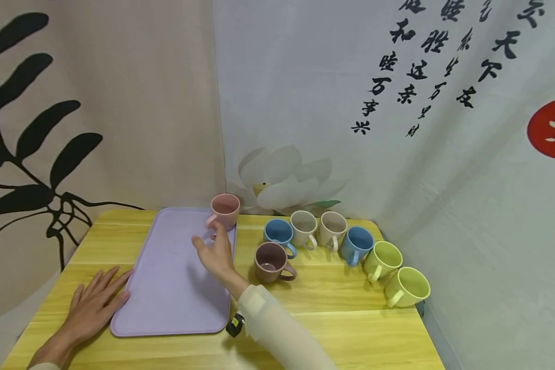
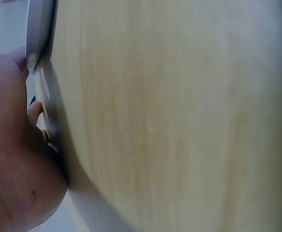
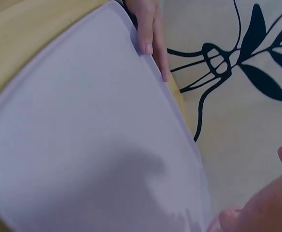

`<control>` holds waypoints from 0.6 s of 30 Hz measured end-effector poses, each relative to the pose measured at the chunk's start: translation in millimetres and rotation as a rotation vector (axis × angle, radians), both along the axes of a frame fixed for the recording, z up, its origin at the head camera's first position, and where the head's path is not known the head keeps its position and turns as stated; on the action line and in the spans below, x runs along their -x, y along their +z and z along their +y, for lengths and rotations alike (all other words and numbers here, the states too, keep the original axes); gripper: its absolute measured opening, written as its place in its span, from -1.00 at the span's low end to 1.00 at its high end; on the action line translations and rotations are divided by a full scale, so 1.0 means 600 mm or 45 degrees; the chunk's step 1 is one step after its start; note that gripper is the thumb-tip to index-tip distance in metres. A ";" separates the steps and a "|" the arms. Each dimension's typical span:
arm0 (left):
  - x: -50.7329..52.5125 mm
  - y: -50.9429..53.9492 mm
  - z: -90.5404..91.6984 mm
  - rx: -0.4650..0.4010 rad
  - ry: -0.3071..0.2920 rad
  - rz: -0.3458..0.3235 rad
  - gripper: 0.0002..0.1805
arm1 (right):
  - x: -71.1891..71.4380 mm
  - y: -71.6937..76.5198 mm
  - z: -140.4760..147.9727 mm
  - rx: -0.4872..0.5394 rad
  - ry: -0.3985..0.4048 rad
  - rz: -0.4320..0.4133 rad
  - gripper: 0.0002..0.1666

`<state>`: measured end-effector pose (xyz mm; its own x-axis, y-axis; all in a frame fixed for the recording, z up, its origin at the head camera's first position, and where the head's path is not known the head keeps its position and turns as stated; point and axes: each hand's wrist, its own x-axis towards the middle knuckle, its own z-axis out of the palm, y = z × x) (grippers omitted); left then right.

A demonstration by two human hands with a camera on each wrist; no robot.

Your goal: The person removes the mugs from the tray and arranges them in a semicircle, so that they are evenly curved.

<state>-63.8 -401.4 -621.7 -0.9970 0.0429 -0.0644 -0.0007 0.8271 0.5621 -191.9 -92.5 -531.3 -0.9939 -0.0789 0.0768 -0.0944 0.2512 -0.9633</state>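
Observation:
A pink mug [image 1: 225, 210] stands upright at the far right corner of the lilac tray [image 1: 166, 303]. My right hand [image 1: 218, 257] reaches over the tray to the mug's handle, its fingertips at the handle and the thumb spread apart from the index finger. In the right wrist view, a fingertip of the right hand [image 3: 266, 208] meets a sliver of the pink handle; the other fingers are mostly hidden. My left hand [image 1: 92, 308] lies flat with spread fingers on the table along the tray's left edge, fingertips touching the rim.
Right of the tray stand a brown mug [image 1: 269, 263], two blue mugs [image 1: 277, 231], two off-white mugs [image 1: 303, 228] and two yellow-green mugs [image 1: 408, 288]. They sit on a wooden table [image 1: 351, 329]. A printed cloth [image 1: 277, 103] hangs behind.

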 end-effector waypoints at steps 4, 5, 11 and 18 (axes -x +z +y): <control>0.000 -0.002 -0.001 0.006 0.002 0.003 -0.22 | 0.019 -0.007 -0.013 0.071 -0.048 -0.101 -0.26; 0.001 -0.002 -0.001 0.008 0.003 0.002 -0.22 | 0.023 -0.007 -0.015 0.097 -0.054 -0.125 -0.25; 0.001 0.000 -0.001 0.004 0.008 0.001 -0.22 | 0.048 -0.011 -0.023 0.389 -0.051 -0.271 -0.21; 0.001 0.003 0.001 0.004 0.010 0.012 -0.23 | 0.070 -0.026 -0.018 0.790 0.104 -0.411 -0.07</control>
